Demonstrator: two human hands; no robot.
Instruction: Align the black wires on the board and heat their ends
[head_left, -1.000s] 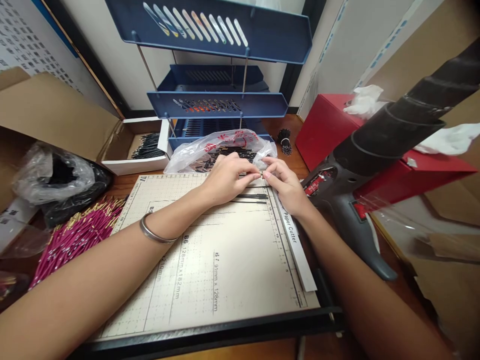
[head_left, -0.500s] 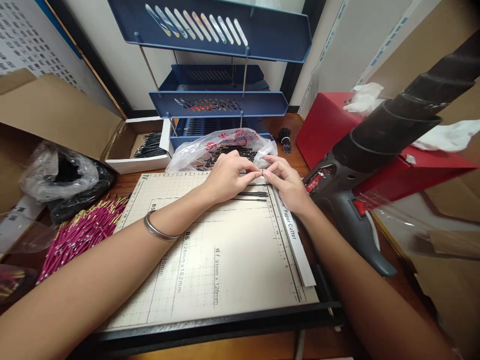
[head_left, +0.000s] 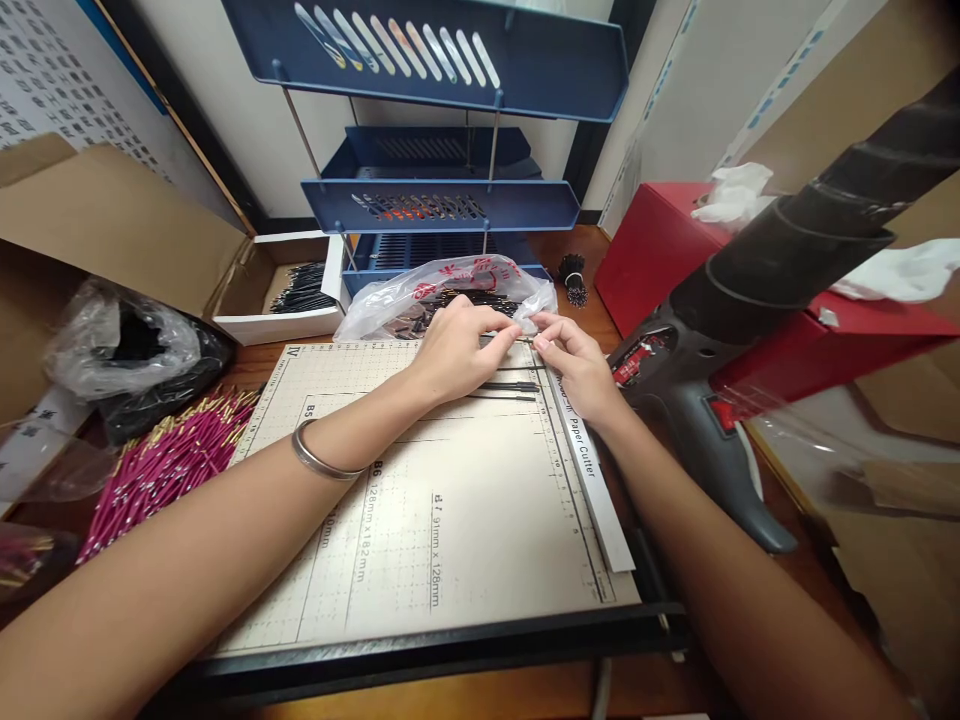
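Note:
Above the far right part of the cream paper cutter board point(head_left: 495, 510), my left hand point(head_left: 461, 350) and my right hand point(head_left: 574, 365) meet with pinched fingertips. Between them shows a tiny gold-coloured piece point(head_left: 527, 340), too small to make out fully. The left fingers and thumb press together at its left end, the right ones at its right end. Several thin black pieces point(head_left: 510, 387) lie on the board just below my hands. Behind them a clear plastic bag point(head_left: 390, 292) with red print holds many black pieces.
Magenta sticks with gold ends point(head_left: 172, 460) lie at the left by a black bag point(head_left: 165, 385). A white box point(head_left: 277, 325) of black pieces, blue shelves point(head_left: 442, 207) and a black bundle point(head_left: 574, 280) stand behind. At the right are a red box point(head_left: 645, 235) and a grey-black device point(head_left: 697, 400).
My fingertips have moved slightly apart, and more of the small gold-coloured piece shows between them. The view has shifted a little.

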